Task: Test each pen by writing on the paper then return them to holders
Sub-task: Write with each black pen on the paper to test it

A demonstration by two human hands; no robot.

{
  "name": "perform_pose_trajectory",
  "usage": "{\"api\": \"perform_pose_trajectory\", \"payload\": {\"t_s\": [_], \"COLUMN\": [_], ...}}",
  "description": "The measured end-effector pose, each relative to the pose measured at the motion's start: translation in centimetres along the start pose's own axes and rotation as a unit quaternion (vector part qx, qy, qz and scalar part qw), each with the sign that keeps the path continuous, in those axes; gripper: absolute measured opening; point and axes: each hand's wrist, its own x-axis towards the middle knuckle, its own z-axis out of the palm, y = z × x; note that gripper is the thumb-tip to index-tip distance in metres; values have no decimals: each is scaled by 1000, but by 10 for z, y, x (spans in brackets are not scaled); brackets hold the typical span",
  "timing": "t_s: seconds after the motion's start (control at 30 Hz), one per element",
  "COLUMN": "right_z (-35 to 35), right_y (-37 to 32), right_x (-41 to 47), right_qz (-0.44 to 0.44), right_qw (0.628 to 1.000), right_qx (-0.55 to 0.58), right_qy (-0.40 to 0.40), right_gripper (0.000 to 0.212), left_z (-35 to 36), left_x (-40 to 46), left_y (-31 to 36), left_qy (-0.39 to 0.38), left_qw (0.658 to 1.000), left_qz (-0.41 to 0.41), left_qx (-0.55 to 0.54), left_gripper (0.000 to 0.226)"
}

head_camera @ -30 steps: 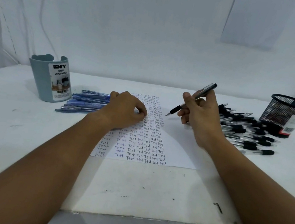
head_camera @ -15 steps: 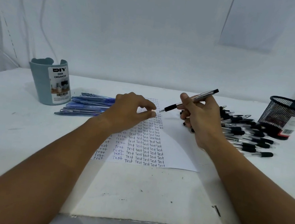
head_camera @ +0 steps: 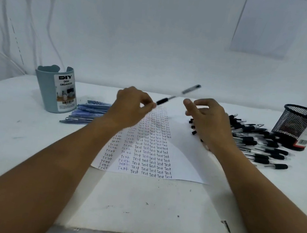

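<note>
The left hand point(head_camera: 130, 107) pinches the tip end of a black-gripped pen point(head_camera: 177, 95), which slants up to the right above the paper point(head_camera: 182, 158), blurred. The right hand point(head_camera: 209, 121) hovers beside it with fingers loosely curled, holding nothing. The paper lies on the white table point(head_camera: 11, 137), covered in columns of the word "Test". Blue pens point(head_camera: 89, 112) lie beside a grey-blue desk organizer point(head_camera: 55, 89) at left. Black pens point(head_camera: 261, 145) lie heaped by a black mesh holder point(head_camera: 300, 124) at right.
</note>
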Motion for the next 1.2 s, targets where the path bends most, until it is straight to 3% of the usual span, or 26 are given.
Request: {"api": "perform_pose_trajectory", "payload": {"t_s": [0.1, 0.23, 0.3, 0.9, 1.07, 1.2], "right_z": [-15, -26, -26, -20, -8, -10], "right_y": [1, -1, 1, 9, 8, 6], "right_x": [4, 1, 1, 7, 5, 5], "right_qz": [-88, -57, -60, -139, -229, -218], "right_qw": [956, 898, 882, 863, 883, 894], "right_qx": [-281, -424, -451, -476, -387, -351], "right_qy": [2, -101, -123, -98, -136, -173], "right_gripper": [15, 15, 18, 25, 19, 31], "left_z": [-2, 3, 5, 7, 6, 3], "left_x": [18, 32, 37, 54, 54, 51], "left_y": [-25, -52, -57, -65, -61, -54], "left_qy": [43, 39, 36, -38, -53, -41], "left_qw": [987, 949, 938, 918, 917, 923], "left_qz": [-107, -232, -265, -316, -323, -306], "left_qx": [110, 211, 221, 238, 229, 230], "left_gripper": [22, 16, 24, 41, 38, 32]}}
